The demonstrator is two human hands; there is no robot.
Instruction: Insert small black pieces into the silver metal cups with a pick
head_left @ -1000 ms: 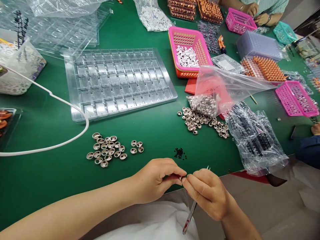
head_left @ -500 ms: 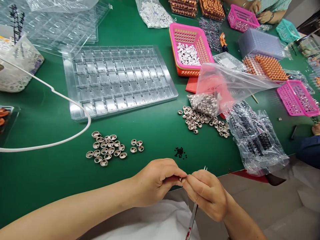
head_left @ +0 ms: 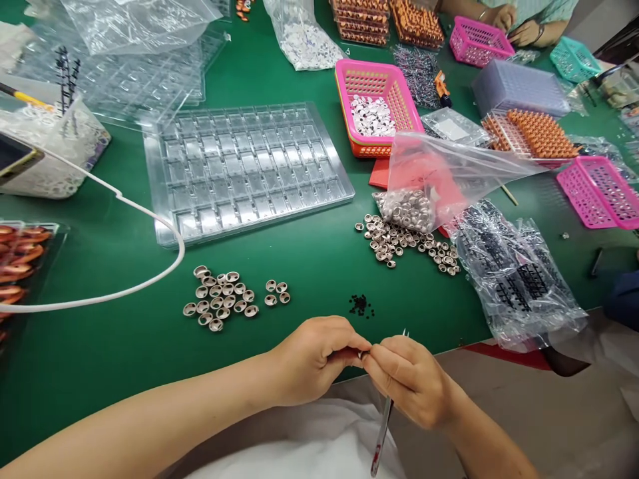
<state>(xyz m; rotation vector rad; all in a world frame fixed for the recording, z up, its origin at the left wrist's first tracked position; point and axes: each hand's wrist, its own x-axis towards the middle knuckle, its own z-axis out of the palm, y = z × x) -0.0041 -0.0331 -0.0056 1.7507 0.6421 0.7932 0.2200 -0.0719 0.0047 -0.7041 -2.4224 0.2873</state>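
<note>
Now, more of the orange parts (head_left: 20,256) shows at far left than earlier. The left hand (head_left: 314,359) pinches a small piece (head_left: 361,355), mostly hidden between the fingertips; the right hand (head_left: 414,379), fingers curled, meets it, gripping tweezers (head_left: 381,440).

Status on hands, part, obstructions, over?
Left hand, right hand: both pinching small part, mostly hidden from view. Tweezers held in right hand. Black pieces just beyond; no obstruction seen.
</note>
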